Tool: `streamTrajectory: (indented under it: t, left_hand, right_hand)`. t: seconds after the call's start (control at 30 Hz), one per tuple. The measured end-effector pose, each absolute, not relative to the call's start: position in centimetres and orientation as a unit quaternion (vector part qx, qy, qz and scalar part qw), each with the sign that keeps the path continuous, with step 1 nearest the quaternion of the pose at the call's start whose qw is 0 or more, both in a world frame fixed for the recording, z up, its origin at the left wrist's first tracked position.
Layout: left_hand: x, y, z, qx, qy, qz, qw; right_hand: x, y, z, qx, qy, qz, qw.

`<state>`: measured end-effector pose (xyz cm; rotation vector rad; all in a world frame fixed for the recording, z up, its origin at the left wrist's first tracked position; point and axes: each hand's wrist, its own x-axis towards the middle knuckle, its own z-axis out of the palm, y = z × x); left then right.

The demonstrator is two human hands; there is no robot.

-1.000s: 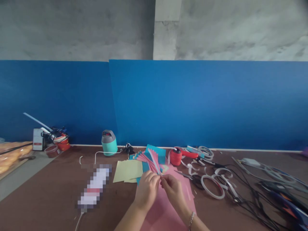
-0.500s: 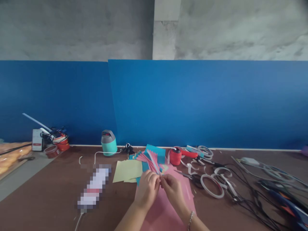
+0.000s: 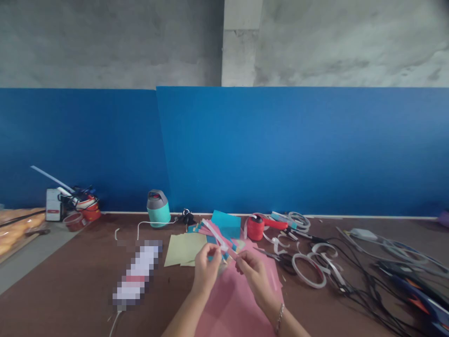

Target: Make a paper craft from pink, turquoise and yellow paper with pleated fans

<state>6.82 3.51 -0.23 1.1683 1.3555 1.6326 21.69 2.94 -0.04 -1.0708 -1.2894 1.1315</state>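
My left hand (image 3: 205, 271) and my right hand (image 3: 252, 275) are raised over a pink paper sheet (image 3: 233, 304) on the brown table. Between their fingertips they pinch a folded fan of pink and blue paper strips (image 3: 215, 235) with a white strip along it. The fan slants up and to the left from my fingers. My hands are slightly apart. A bracelet is on my right wrist.
Yellow paper sheets (image 3: 184, 249) and a blue sheet (image 3: 226, 223) lie behind my hands. A red tape dispenser (image 3: 257, 228), white tape rings (image 3: 308, 270), scissors (image 3: 277, 257) and tangled cables (image 3: 386, 271) fill the right side. A teal device (image 3: 157, 208) stands by the blue partition.
My hands have drawn a little apart and the paper fan has tilted further to the left. The view has barely shifted.
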Motion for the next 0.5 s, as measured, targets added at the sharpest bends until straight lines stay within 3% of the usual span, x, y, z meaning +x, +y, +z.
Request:
streamTrajectory:
  t: [0.3,0.5]
  left_hand:
    - [-1.1,6.6,0.6,0.121,0.569,0.752,0.310]
    - [-6.1,6.0,1.8,0.033,0.591,0.772,0.233]
  right_hand:
    - [24.9,5.6,0.2,-0.324,-0.325,0.639,0.618]
    - [28.6,7.1,1.5,-0.246,-0.225,0.657,0.676]
